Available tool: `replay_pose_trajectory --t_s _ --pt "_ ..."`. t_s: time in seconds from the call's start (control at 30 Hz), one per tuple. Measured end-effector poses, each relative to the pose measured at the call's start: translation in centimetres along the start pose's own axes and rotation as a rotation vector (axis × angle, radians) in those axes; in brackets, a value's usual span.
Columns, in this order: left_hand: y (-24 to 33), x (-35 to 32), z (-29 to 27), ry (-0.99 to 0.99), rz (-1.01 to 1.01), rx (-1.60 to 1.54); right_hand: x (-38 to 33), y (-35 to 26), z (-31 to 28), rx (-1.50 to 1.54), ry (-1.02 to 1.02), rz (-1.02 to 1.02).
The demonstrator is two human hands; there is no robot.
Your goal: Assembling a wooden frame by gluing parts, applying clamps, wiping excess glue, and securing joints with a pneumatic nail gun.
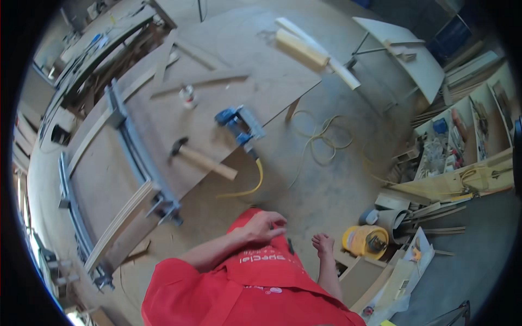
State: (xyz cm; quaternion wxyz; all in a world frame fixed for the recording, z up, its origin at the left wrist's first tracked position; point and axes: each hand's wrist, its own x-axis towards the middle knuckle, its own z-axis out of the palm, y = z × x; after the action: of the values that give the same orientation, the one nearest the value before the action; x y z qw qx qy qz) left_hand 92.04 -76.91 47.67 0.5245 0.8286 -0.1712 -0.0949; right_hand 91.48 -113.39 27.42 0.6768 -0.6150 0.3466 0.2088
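Over the front of my red apron, my left hand (264,225) hovers with loosely bent fingers, the thumb apart, and nothing visible in it. My right hand (324,244) hangs low at my right side, its fingers apart and bare of any object. Neither hand touches a tool. A hammer (209,163) with a wooden handle lies at the near edge of the worktable (266,81). Beyond it rests a blue nail gun (237,126) joined to a yellow air hose (258,176). At left, two long bar clamps (134,149) (79,209) span a wooden frame (117,228).
A small white can (187,96) and loose wood strips (204,80) lie on the table. Pale lengths (302,48) jut over its far right edge. Yellow hose (321,140) coils on the floor. To the right stand a yellow bucket (356,239) and a wooden compartment box (492,155).
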Motion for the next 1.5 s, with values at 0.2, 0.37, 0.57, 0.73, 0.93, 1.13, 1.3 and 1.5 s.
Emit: replay_pose_trajectory --t_s 0.2,0.37,0.57,0.73,0.93,1.13,1.3,1.5 --pt "3.9 22.0 -0.9 -0.027 0.113 -0.485 7.2 -20.4 10.7 0.312 -0.443 -0.205" --pt "2.3 41.1 -4.9 -0.042 0.058 -0.803 12.7 -36.8 18.9 0.519 -0.626 -0.162" --pt "1.1 59.2 -13.3 -0.107 0.063 -1.089 15.9 -61.9 24.6 0.765 -0.709 0.031" --pt "-0.4 68.7 -20.6 -0.022 -0.016 -1.036 22.2 -74.3 27.8 0.796 -0.699 0.097" --pt "-5.4 73.0 -26.7 0.345 -0.255 -0.753 36.9 -88.6 28.4 0.4 -0.628 -0.086" --pt "-6.6 73.5 -27.8 0.788 -0.54 -0.459 48.2 -106.5 34.7 -0.497 -0.323 -0.855" --pt "-3.2 77.2 -23.4 1.243 -0.748 -0.567 55.1 -117.3 39.7 -0.989 -0.228 -1.238" --pt "1.1 88.4 -18.9 1.454 -0.782 -0.682 61.2 -124.0 46.9 -1.397 -0.093 -1.303"
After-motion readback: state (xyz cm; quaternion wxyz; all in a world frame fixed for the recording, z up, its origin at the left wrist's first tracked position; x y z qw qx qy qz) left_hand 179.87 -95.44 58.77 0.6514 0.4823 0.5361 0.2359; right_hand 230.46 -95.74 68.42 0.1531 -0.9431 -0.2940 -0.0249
